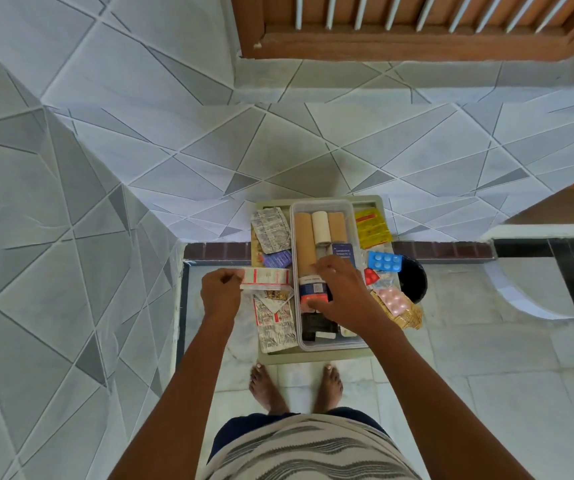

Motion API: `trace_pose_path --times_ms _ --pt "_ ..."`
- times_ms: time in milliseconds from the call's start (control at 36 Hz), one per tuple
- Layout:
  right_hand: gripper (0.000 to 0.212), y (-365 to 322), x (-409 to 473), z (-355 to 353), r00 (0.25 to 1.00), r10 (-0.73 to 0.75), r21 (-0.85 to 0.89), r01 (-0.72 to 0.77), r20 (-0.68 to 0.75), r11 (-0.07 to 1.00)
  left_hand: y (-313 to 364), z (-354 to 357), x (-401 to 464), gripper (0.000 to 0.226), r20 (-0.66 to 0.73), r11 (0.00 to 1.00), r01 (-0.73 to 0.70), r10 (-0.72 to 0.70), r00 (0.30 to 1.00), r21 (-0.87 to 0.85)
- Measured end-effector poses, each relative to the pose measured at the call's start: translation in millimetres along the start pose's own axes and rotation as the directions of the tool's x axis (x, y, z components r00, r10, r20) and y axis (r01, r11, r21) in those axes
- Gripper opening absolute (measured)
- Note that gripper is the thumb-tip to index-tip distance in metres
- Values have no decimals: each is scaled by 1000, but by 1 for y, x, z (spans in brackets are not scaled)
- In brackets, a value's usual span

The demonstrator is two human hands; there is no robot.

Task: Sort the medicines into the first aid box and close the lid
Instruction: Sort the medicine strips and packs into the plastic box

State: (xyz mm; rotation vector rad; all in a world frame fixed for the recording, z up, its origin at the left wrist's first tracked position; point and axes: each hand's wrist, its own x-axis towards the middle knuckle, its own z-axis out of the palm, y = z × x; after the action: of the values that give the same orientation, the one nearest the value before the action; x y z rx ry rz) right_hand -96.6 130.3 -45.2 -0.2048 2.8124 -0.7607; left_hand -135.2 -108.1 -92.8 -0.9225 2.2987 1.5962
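My left hand (221, 289) pinches a red-white strip (266, 278) beside the first aid box (323, 271) | right hand (342, 292) curls on a bottle (313, 289) inside | several strips outside, lid not closed.

No print can be read: the white lettering on the blue box (343, 252) is too blurred.

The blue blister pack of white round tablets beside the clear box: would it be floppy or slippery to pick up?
The blue blister pack of white round tablets looks thin and flat, so probably light and fairly stiff. Its glossy face may be slippery. It won't roll.
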Motion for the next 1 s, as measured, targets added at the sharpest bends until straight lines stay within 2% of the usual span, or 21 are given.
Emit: trace_pose_path --times_ms 111,222,306,389,444,583,778,917,1000 --pt "42 -10 0 -3 992 22 184 1 -121 983 27 -13 -15 10 16 991 -87 89 996 -99" --pt "36 -25 2 -14 987 132 468 -74 -93 881 52 -7 -36 7 184 976 -177 199 962 -129" --pt "27 -19 -3 -23 978 197 496 -136 -72 857 57 7 -43 14 290 972 -225 236 928 -71" --pt "25 -2 -17 -32 976 217 506 -177 -21 844 45 20 -40 17 204 942 -319 295 934 100" --pt "26 10 -29 -33 975 218 451 -214 43 867 31 26 -38 5 139 897 -356 330 934 263" --pt "22 28 -48 -19 961 235 246 -266 147 932 -6 39 -35 41 142 819 -306 272 952 485" --pt "24 18 -43 -7 948 233 126 -264 219 956 -6 52 -31 56 69 763 -281 298 952 582" --pt "27 16 -40 -3 944 223 43 -241 243 970 2 59 -32 46 45 713 -237 278 960 660" --pt "28 15 -39 -3 944 207 -15 -210 259 978 5 62 -32 40 47 759 -201 220 974 619"
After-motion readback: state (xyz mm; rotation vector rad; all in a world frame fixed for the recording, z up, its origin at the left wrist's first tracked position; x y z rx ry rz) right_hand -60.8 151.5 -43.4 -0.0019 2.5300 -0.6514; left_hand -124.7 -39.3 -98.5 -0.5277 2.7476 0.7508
